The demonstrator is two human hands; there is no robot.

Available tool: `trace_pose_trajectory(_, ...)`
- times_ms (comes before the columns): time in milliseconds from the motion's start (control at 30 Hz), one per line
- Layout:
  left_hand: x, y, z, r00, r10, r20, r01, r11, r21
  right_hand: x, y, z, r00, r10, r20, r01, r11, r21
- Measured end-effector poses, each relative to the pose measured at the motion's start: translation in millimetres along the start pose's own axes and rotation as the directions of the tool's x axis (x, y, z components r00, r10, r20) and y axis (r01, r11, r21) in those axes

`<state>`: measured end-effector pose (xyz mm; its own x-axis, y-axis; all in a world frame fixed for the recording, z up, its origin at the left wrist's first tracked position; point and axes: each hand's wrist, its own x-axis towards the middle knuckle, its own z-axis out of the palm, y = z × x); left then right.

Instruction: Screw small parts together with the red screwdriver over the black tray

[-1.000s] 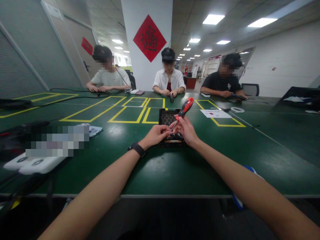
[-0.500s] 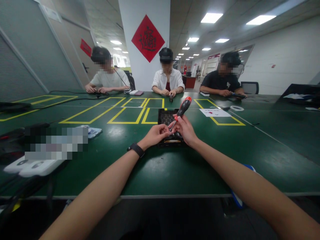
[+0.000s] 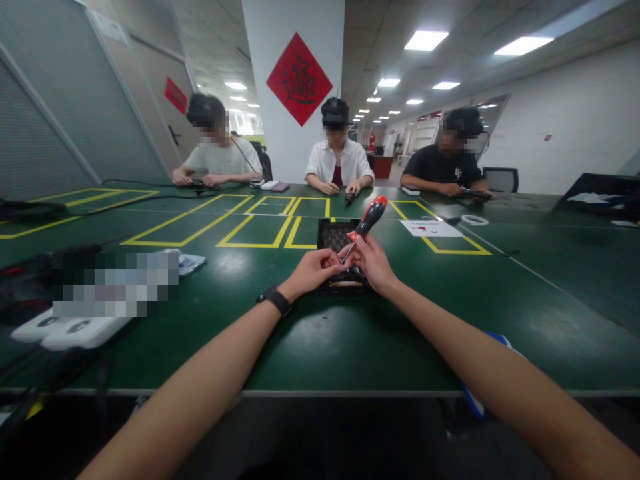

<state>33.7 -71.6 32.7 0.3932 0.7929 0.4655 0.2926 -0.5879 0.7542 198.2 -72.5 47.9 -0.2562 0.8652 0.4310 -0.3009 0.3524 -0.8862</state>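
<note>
Two hands [image 3: 376,263] at one screwdriver [image 3: 371,216] above one case [image 3: 345,290]

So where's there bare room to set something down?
Between the black case and the near table edge, save a dark speck; also between right forearm and yellow tape. Crowded: over the case, with left hand, right hand and screwdriver; around the white object.

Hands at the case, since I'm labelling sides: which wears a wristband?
The left hand: a black band circles its wrist; the right hand, holding the screwdriver, has a bare wrist.
</note>
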Motion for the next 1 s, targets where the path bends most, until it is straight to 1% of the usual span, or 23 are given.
trace_pose_trajectory(133, 0.4, -2.7, -1.6, 1.000, 0.005, 0.007, -0.005, 1.000, 0.021, 0.3, -0.2, -0.7, 1.000, -0.001, -0.003, 0.001, 1.000, 0.001)
trace_pose_trajectory(233, 0.2, -3.3, -1.7, 1.000, 0.011, 0.026, -0.011, 1.000, 0.006, 0.8, 0.3, -1.3, 1.000, 0.001, -0.010, -0.001, 1.000, 0.006)
trace_pose_trajectory(467, -0.5, 0.4, -0.5, 0.999, -0.025, 0.032, 0.026, 1.000, -0.012, -0.3, -1.2, 0.1, 1.000, -0.008, -0.006, 0.008, 1.000, -0.010)
trace_pose_trajectory(567, 0.6, 0.4, -2.0, 0.998, -0.012, 0.064, 0.012, 1.000, 0.002, 0.0, -1.3, -0.8, 1.000, -0.019, 0.003, 0.019, 1.000, -0.010)
trace_pose_trajectory(700, 1.1, 0.3, -2.9, 0.993, 0.015, 0.114, -0.012, 1.000, -0.022, 1.6, 0.1, -2.1, 1.000, -0.011, -0.009, 0.011, 1.000, 0.003)
trace_pose_trajectory(767, 0.8, 0.7, -2.3, 0.995, 0.022, 0.097, -0.020, 1.000, -0.020, 2.0, 0.9, -2.2, 1.000, -0.004, -0.019, 0.004, 1.000, 0.012)
trace_pose_trajectory(900, 0.3, 1.3, -0.9, 1.000, 0.010, 0.023, -0.010, 1.000, 0.008, 1.3, 1.6, -1.7, 1.000, -0.009, -0.008, 0.009, 1.000, 0.005)
trace_pose_trajectory(1000, 0.4, 0.0, -1.3, 1.000, 0.012, 0.021, -0.012, 1.000, 0.026, 0.7, 1.0, -1.3, 1.000, -0.010, 0.009, 0.010, 1.000, -0.008)
